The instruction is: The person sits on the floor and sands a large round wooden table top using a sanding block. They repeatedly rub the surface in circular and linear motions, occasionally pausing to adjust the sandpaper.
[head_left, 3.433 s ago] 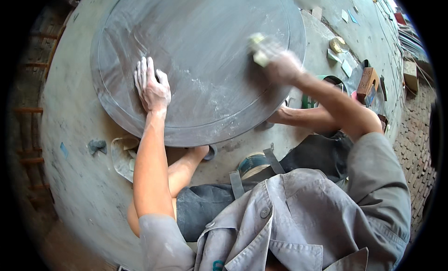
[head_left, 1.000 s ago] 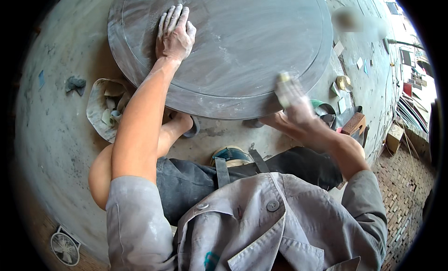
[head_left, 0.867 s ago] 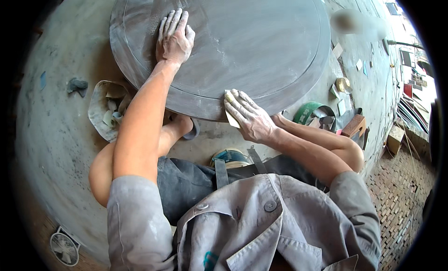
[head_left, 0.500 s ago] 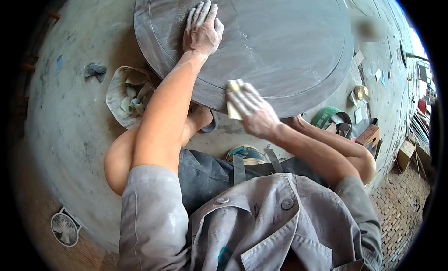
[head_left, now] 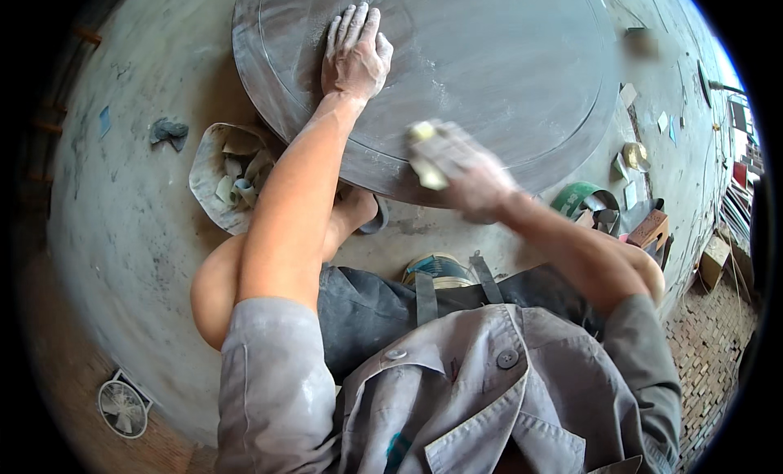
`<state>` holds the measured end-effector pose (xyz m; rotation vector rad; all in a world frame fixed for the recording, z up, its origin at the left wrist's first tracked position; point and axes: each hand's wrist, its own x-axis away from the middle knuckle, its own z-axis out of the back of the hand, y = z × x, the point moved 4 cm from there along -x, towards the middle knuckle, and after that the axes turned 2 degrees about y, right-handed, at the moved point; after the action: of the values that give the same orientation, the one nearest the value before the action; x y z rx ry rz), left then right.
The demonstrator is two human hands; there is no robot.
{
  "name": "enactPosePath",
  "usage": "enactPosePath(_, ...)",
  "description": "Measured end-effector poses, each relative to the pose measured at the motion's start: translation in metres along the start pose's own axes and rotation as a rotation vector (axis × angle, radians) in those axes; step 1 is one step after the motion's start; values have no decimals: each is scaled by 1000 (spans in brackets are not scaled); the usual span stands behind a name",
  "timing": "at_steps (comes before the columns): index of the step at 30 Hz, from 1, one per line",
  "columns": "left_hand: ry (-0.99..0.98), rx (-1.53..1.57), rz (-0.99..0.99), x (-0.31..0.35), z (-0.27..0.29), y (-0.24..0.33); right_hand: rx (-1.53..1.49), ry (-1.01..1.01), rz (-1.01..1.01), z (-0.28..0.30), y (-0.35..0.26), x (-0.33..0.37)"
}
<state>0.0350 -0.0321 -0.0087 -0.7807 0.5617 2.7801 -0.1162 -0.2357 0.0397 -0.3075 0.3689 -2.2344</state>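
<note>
A large round dark-grey panel (head_left: 506, 74), with a groove near its rim and streaks of pale dust, fills the upper middle. My left hand (head_left: 356, 62) lies flat on its left part, fingers stretched out and whitened with dust. Over the near edge, my right hand (head_left: 469, 168) is smeared by motion, its fingers pressing a pale yellow folded sheet of sandpaper (head_left: 430, 175) against the surface. Part of the sandpaper is hidden under that hand.
At left stands a whitish bag-like container (head_left: 208, 180) of curled scraps, with a grey rag (head_left: 169, 131) beyond it. A green round container (head_left: 577, 198) and a reddish-brown block (head_left: 650, 229) sit at right. A fan (head_left: 124, 409) stands lower left.
My right hand has moved right and slightly farther over the panel with the sandpaper. The left hand keeps its place on the panel.
</note>
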Motion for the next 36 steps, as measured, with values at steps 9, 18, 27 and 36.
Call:
enactPosePath(9,15,29,-23,-8,-11,7,17,201,36,-29,-59,-48)
enactPosePath(18,11,-6,-1,-6,-1,-1,-42,156,-130,-14,-21,-19)
enactPosePath(27,7,-5,-11,-6,-1,1,194,216,-166,16,51,13)
enactPosePath(36,2,12,-24,-6,-6,2,-48,161,20,-16,-2,-27)
